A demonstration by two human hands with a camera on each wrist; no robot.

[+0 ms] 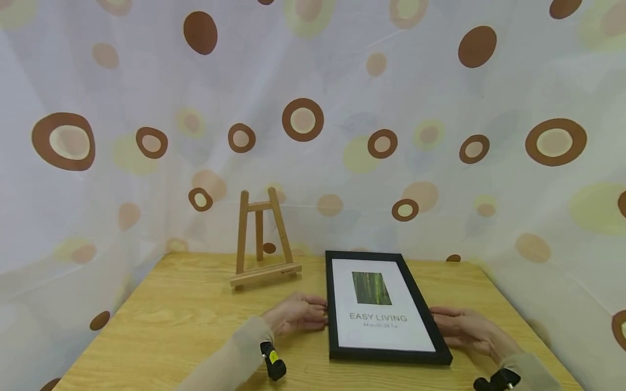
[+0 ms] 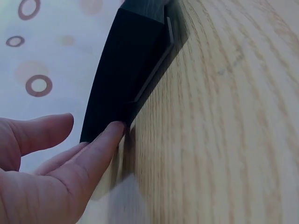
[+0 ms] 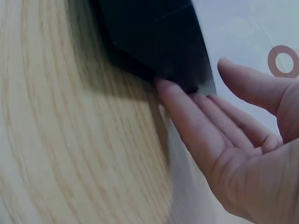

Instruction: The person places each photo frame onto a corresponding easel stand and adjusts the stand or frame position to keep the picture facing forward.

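A black picture frame (image 1: 381, 355) lies face up on the table, its white sheet bearing a green picture and the words "EASY LIVING". At its left side my left hand (image 1: 298, 313) touches the edge with nearly straight fingers. In the left wrist view the thumb of my left hand (image 2: 51, 177) stays apart from the picture frame (image 2: 124, 56). My right hand (image 1: 469, 330) meets the opposite side with extended fingers. The right wrist view has the fingertips of my right hand (image 3: 224, 140) at the lower edge of the picture frame (image 3: 154, 42), thumb raised away from it.
A small wooden easel (image 1: 264, 274) stands upright at the back of the wooden table (image 1: 186, 309), left of the picture frame. Behind and beside the table hangs a pale curtain (image 1: 332, 163) with brown and beige ovals.
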